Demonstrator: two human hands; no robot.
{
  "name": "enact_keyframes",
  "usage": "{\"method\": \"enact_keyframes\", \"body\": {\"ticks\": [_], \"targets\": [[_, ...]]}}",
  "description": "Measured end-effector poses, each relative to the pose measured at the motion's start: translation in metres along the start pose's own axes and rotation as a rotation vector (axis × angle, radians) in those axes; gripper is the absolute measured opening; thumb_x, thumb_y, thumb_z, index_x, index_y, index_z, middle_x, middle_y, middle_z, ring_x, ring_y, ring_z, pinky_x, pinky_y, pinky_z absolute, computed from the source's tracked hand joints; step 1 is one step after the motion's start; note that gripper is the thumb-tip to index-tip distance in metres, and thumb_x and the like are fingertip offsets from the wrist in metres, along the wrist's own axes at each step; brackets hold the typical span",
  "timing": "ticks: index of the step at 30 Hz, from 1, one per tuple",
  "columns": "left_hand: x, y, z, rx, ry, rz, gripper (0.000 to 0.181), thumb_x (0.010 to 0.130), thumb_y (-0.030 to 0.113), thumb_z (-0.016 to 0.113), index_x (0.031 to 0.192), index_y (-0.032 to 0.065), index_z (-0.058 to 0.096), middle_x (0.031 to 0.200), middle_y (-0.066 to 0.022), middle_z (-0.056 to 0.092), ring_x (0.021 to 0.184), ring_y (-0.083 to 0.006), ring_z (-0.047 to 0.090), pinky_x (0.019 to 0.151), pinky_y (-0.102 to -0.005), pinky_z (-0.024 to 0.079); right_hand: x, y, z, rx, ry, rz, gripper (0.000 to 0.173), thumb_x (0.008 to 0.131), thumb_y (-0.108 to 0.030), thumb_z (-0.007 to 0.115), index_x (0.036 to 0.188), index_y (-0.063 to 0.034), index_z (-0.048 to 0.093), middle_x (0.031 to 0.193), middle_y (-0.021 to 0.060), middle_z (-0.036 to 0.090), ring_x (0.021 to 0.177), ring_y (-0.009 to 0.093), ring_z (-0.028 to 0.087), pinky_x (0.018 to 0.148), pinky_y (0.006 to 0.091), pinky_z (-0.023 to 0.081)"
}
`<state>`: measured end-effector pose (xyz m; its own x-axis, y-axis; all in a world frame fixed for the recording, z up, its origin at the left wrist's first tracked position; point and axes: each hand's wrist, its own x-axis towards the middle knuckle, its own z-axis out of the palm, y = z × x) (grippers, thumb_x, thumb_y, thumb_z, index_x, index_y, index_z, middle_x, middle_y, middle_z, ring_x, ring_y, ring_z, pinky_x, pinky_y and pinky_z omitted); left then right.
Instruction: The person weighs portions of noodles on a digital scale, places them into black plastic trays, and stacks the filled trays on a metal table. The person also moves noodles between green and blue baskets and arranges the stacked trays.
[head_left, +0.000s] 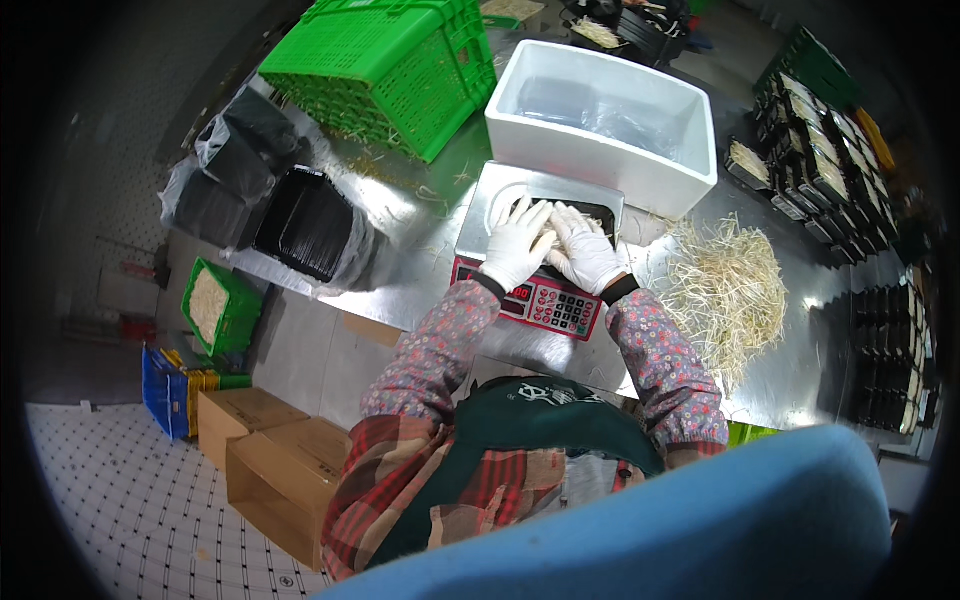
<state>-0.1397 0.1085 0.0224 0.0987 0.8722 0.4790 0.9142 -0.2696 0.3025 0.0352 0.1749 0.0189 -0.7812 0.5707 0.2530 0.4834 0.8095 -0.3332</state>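
My left hand (517, 244) and my right hand (587, 251), both in white gloves, lie flat side by side over a black plastic tray (612, 219). Pale bean sprouts show between and around the fingers, and the palms cover most of the tray. Beneath it is the steel platform (480, 201) of a red digital scale (561, 309) with a keypad and a lit display, partly hidden by my left wrist. Right of the scale, a loose heap of bean sprouts (726, 300) rests on the steel table (427, 285).
Behind the scale stands a white foam box (600, 161) with clear plastic inside. A green crate (405, 82) is at the back left. Nested black trays (304, 225) in plastic film sit left. Stacked filled trays (817, 165) line the right. Cardboard boxes (289, 465) are on the floor.
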Motion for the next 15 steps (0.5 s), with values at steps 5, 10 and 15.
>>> {"method": "enact_keyframes", "body": {"ticks": [5, 10, 15], "targets": [[0.004, 0.006, -0.005, -0.029, -0.051, -0.026, 0.046, 0.092, 0.028, 0.056, 0.13, 0.0023, 0.056, 0.125, -0.0157, 0.062, 0.118, -0.0335, 0.057, 0.107, -0.0448, 0.035, 0.008, 0.025, -0.028, 0.23, -0.128, -0.11, 0.072, 0.085, -0.038, 0.066, 0.142, -0.0019, 0.04, 0.142, 0.0244, 0.045, 0.133, 0.038, 0.042, 0.11, 0.0442, 0.034], [0.003, 0.002, -0.027, -0.09, -0.044, -0.042, 0.057, 0.089, 0.033, 0.063, 0.135, 0.0004, 0.05, 0.135, -0.0224, 0.051, 0.133, -0.0403, 0.037, 0.112, -0.0476, 0.027, -0.007, 0.035, -0.07, 0.061, -0.089, 0.077, 0.088, 0.075, -0.037, 0.076, 0.148, -0.0109, 0.034, 0.151, 0.0218, 0.034, 0.136, 0.042, 0.035, 0.11, 0.0472, 0.034], [0.027, 0.026, -0.027, -0.084, -0.239, 0.07, 0.079, 0.084, 0.045, 0.067, 0.141, -0.0033, 0.039, 0.141, -0.0242, 0.043, 0.133, -0.0417, 0.038, 0.112, -0.0471, 0.03, -0.018, 0.031, -0.074, -0.014, -0.22, 0.205, 0.096, 0.068, -0.046, 0.08, 0.146, -0.0084, 0.038, 0.147, 0.0277, 0.035, 0.129, 0.045, 0.042, 0.102, 0.0448, 0.043]]}}
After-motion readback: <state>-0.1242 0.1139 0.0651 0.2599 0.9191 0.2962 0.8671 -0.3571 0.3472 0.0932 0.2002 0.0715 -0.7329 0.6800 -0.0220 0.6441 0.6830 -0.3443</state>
